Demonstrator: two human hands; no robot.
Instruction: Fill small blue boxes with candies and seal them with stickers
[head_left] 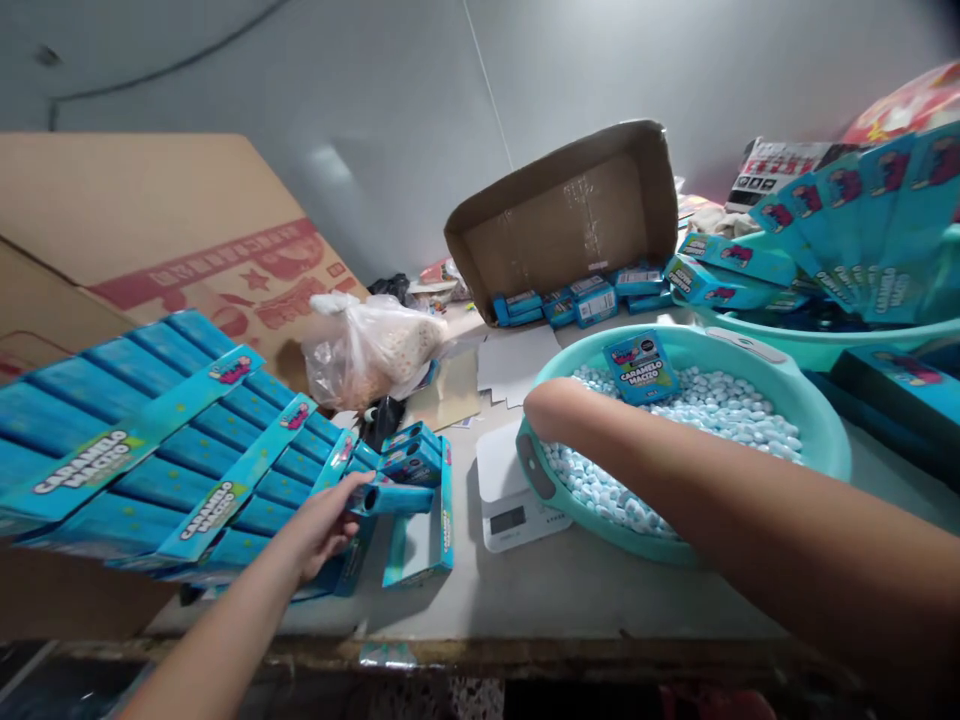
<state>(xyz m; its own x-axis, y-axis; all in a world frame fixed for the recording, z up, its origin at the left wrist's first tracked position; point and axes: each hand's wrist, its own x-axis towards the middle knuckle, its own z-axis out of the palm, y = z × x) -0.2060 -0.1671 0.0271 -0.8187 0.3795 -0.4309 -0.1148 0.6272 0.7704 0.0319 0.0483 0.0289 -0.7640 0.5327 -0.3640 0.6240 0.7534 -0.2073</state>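
My left hand [334,525] is closed around a small blue candy box [401,498], holding it over an upright-sided blue display tray [420,550]. Other small boxes [412,455] fill the far end of that tray, and its near part shows a bare white bottom. My right hand [551,412] reaches into a turquoise basin [814,430] of pale blue and white candies [731,410]. Its fingers are hidden by the wrist and the candies. On the candies, beyond my forearm, lies a blue "Caramelo Macizo" box [643,368].
Stacked filled display trays [195,430] stand at left, before a large carton [150,220]. A white scale [514,520] sits partly under the basin. Behind are a plastic bag [375,350] and a tipped cardboard box [562,220] with small boxes. A second basin [847,345] holds flat blue packaging.
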